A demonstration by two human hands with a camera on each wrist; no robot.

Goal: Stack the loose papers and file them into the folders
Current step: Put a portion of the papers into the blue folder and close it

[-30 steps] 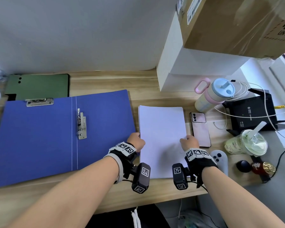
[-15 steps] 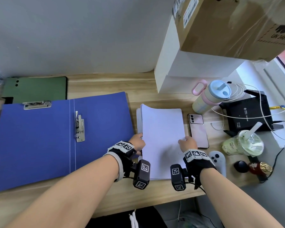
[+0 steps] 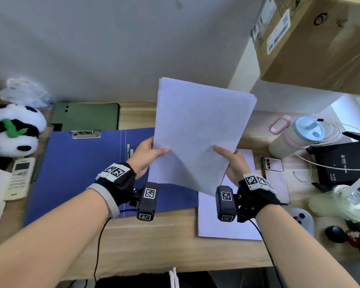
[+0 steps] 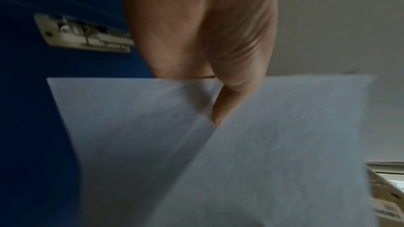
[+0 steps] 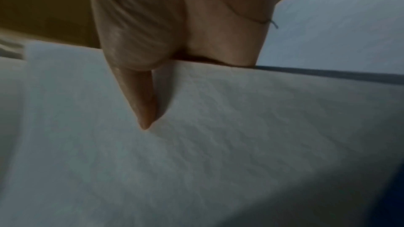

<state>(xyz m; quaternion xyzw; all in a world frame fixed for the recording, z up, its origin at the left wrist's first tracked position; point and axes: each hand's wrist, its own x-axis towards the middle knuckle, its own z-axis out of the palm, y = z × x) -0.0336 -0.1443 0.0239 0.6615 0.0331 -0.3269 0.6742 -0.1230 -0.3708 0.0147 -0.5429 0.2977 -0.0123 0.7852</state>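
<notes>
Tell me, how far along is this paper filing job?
Early on. Done: the blue folder lies open on the desk. In hand: both hands, left and right, hold a paper stack above it. Left: more sheets on the desk, and nothing is clipped in.

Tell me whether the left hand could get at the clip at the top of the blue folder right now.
Probably not yet: the left hand grips the paper stack together with the right hand. The top clip lies uncovered on the blue folder, so the path looks free once the hand lets go.

Black wrist straps (image 3: 116, 179), checkered tags, cables
</notes>
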